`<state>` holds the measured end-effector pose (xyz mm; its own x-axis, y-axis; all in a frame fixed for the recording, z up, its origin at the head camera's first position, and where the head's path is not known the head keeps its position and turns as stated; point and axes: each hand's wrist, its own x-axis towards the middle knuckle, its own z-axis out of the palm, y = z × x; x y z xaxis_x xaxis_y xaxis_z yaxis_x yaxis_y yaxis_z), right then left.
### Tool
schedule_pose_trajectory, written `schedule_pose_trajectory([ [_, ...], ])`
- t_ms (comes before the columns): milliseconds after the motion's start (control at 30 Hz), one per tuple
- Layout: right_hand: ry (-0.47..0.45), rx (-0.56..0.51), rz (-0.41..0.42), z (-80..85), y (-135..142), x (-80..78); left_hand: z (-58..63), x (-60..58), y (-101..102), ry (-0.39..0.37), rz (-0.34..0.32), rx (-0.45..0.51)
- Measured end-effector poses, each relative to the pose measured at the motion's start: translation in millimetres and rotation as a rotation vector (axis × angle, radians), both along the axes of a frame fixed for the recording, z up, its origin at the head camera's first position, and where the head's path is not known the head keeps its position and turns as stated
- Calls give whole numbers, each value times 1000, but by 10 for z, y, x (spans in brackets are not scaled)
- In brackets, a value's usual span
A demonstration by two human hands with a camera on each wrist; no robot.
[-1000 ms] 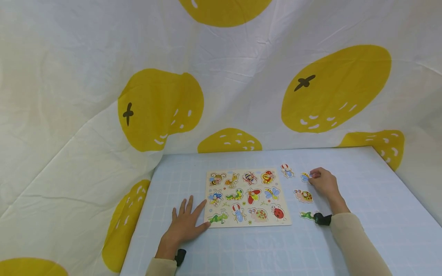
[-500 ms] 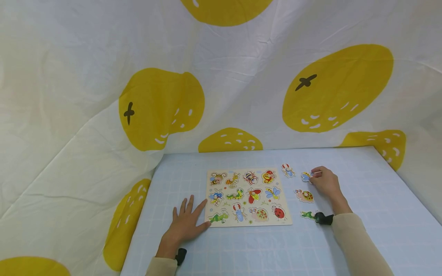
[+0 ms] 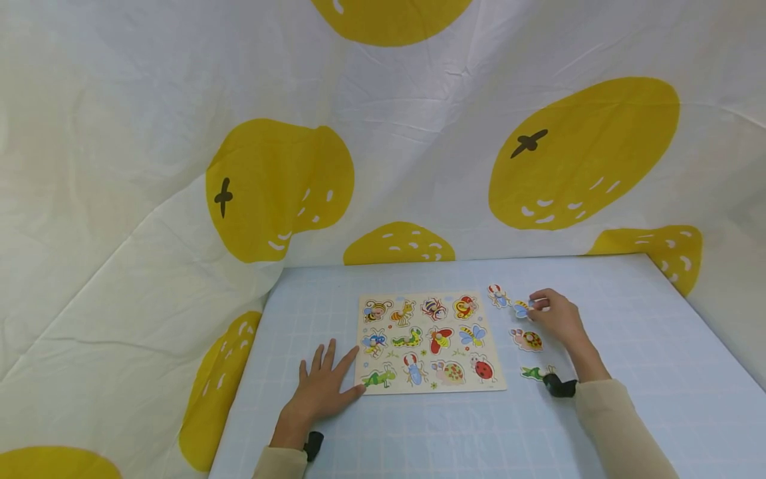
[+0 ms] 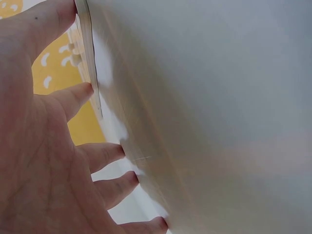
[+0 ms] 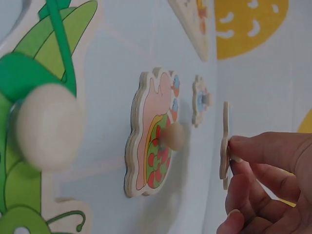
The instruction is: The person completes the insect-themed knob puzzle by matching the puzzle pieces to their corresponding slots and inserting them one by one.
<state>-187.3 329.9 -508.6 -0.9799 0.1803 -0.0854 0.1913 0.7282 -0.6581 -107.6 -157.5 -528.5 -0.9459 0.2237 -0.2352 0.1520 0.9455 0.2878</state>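
My right hand (image 3: 559, 319) pinches a dragonfly puzzle piece (image 3: 522, 309) with blue wings. In the right wrist view the piece (image 5: 224, 141) is seen edge-on, raised off the table, thumb and fingertips at its knob side. A stag beetle piece (image 3: 497, 296) lies just left of it, and a snail piece (image 3: 527, 340) sits below. My left hand (image 3: 317, 386) lies with spread fingers beside the wooden puzzle board (image 3: 492, 352), thumb and index fingertip at its left edge. In the left wrist view those fingertips (image 4: 87, 88) meet the board's side.
A grasshopper piece (image 3: 531, 374), partly covered by the black wrist camera (image 3: 560, 384), lies at the front right. Some pieces with knobs stand in the board, such as the ant (image 3: 403, 313). A white cloth with yellow fruit prints (image 3: 419, 166) hangs behind the pale blue table (image 3: 449, 439).
My right hand has lifted the dragonfly piece and carried it a little left, toward the stag beetle piece. My left hand has stayed at the board's edge.
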Motion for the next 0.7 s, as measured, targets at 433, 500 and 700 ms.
schedule_pose_trajectory([
  [433,23,-32,60,-3,-243,73,-6,-10,4,-9,7,3],
  [500,10,-55,63,-13,-284,86,0,-7,6,-9,9,5],
  [700,-35,-157,50,-29,-412,135,0,-3,11,-4,7,8],
])
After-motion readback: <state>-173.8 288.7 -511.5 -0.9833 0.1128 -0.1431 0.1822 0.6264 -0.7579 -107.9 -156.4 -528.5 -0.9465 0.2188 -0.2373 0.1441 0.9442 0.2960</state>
